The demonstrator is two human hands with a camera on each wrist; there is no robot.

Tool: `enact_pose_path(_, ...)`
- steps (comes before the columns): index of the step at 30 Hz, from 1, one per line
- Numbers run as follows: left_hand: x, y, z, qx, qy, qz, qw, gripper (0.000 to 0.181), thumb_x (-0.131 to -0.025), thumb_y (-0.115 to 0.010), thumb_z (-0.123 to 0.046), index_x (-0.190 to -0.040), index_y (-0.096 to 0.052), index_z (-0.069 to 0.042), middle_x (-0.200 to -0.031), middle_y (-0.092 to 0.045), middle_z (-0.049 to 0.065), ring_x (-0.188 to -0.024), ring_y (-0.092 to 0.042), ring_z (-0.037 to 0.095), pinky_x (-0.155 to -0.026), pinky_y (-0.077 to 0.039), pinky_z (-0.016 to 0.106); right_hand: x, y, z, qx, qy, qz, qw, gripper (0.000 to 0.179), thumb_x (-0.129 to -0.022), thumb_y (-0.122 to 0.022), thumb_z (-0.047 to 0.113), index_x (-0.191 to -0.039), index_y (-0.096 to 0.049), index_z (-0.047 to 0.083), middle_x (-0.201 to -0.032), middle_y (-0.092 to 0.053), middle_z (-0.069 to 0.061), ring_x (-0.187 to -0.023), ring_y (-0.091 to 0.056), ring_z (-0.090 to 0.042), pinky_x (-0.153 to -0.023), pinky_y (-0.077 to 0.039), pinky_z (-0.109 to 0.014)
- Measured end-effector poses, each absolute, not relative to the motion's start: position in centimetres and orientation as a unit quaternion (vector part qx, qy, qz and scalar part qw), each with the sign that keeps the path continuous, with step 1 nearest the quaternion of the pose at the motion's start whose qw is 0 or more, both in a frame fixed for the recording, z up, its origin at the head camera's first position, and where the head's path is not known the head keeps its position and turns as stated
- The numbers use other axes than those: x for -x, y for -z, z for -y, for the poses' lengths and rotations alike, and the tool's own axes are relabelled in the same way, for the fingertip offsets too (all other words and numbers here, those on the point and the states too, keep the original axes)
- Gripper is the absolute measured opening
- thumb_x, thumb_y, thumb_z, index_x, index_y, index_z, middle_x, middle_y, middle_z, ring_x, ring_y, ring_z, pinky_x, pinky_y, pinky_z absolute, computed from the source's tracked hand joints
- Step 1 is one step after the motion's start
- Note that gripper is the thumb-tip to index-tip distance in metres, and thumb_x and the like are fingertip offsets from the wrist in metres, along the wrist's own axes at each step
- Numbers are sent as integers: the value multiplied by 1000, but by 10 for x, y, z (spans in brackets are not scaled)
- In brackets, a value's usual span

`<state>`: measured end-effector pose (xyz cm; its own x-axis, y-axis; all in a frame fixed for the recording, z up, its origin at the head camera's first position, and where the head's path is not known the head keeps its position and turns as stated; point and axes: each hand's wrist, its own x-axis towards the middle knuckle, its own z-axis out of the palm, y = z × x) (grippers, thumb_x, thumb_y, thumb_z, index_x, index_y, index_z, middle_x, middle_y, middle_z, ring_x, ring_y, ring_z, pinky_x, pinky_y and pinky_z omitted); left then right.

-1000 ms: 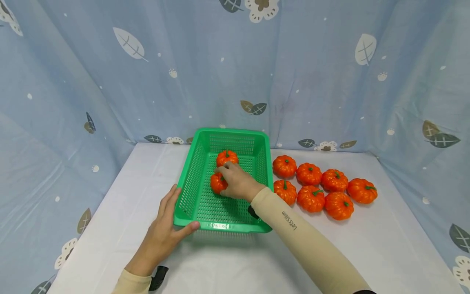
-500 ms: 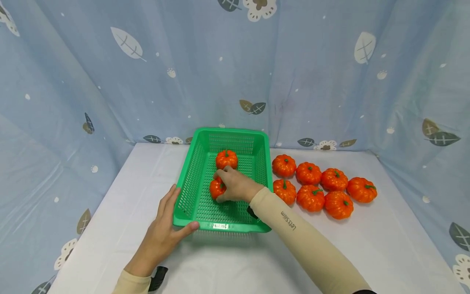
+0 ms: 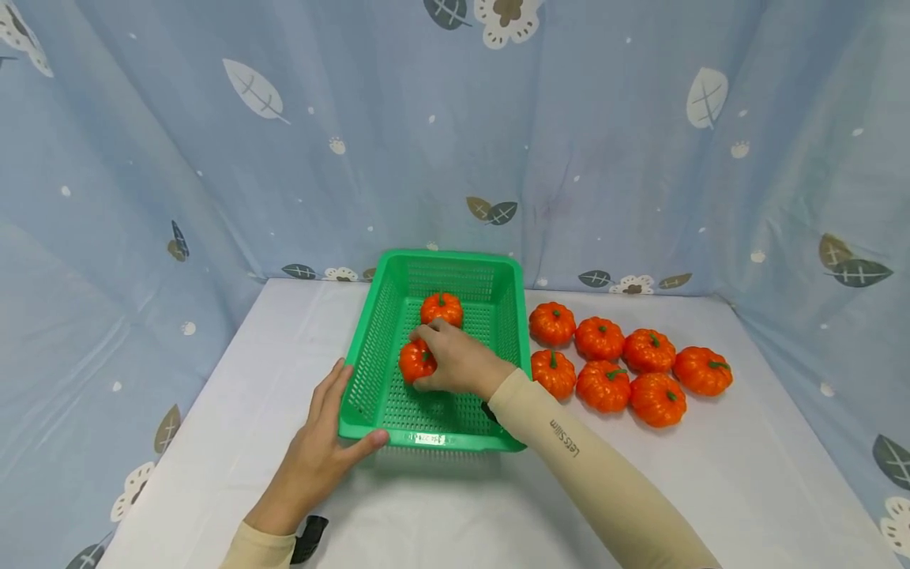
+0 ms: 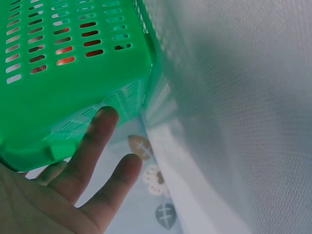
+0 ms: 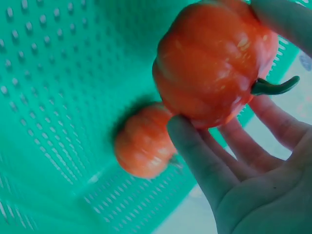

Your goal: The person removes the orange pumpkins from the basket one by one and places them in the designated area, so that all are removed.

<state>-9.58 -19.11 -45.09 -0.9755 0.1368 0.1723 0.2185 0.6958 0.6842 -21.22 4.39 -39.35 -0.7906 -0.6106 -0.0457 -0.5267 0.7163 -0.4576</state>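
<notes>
A green perforated plastic basket (image 3: 426, 439) stands on the white table. Inside it, my right hand (image 3: 458, 359) grips a small orange pumpkin (image 3: 415, 363) with a green stem. In the right wrist view that pumpkin (image 5: 209, 63) sits between thumb and fingers, over the basket floor. Another pumpkin (image 3: 441, 308) rests farther back in the basket. My left hand (image 3: 316, 450) rests at the basket's near left corner, thumb along the front rim. Its fingers (image 4: 92, 146) lie straight against the side wall in the left wrist view.
Several more pumpkins (image 3: 603, 386) stand in two rows on the table to the right of the basket, the nearest ones close to its wall. A blue patterned curtain (image 3: 398, 158) hangs behind the table and on both sides.
My right hand has shifted slightly left and toward me with its pumpkin, away from the one behind. The left hand stays at the basket corner.
</notes>
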Motion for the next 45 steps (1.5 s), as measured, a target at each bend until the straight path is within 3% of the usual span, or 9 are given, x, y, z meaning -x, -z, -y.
enact_pose_path(9,95,452,191,105,377,918,60,103,-90,-77,-44,-164,-9,-25,-169,-8,2,-143,-33,40,-99,-41,68,190,373,-54,324,257,-908,67,68,-86,-82,37,-143,-53,15,-143,-49,-10,-115,-58,-20,-94,-52,-34)
enact_pose_path(16,95,452,193,101,372,921,60,104,-89,-77,-45,-164,-8,-26,-169,-7,-1,-143,-34,42,-98,-40,69,175,354,-74,319,314,-894,21,66,-84,-84,38,-140,-55,19,-136,-51,0,-107,-57,-11,-86,-52,-25)
enact_pose_path(24,97,451,193,108,377,918,62,105,-89,-78,-43,-165,-8,-25,-169,-6,-1,-145,-31,42,-100,-39,69,159,342,-110,290,372,-881,-35,67,-83,-85,39,-141,-56,20,-138,-50,10,-118,-55,-8,-92,-53,-34)
enact_pose_path(32,97,452,191,107,380,917,61,105,-88,-79,-42,-165,-8,-25,-169,-4,-3,-144,-30,45,-99,-38,71,154,353,-146,265,400,-871,-108,70,-83,-85,39,-143,-54,23,-137,-53,8,-111,-57,-10,-90,-54,-35)
enact_pose_path(38,98,451,190,111,379,917,61,105,-89,-78,-43,-165,-8,-23,-169,-5,-1,-145,-29,44,-100,-38,70,143,356,-177,222,429,-863,-150,72,-82,-87,35,-145,-53,26,-139,-52,11,-121,-54,-8,-94,-52,-28)
enact_pose_path(42,98,452,190,108,380,917,61,105,-88,-79,-43,-165,-8,-24,-169,-5,-1,-145,-28,43,-101,-37,70,138,358,-201,190,425,-866,-181,77,-79,-90,27,-146,-52,25,-140,-52,8,-123,-55,-12,-94,-53,-28)
enact_pose_path(45,97,453,190,106,382,916,61,106,-88,-79,-44,-165,-9,-24,-169,-5,-2,-146,-28,43,-101,-37,70,137,359,-219,161,419,-871,-199,78,-78,-91,23,-146,-53,24,-141,-52,4,-126,-54,-17,-95,-50,-22)
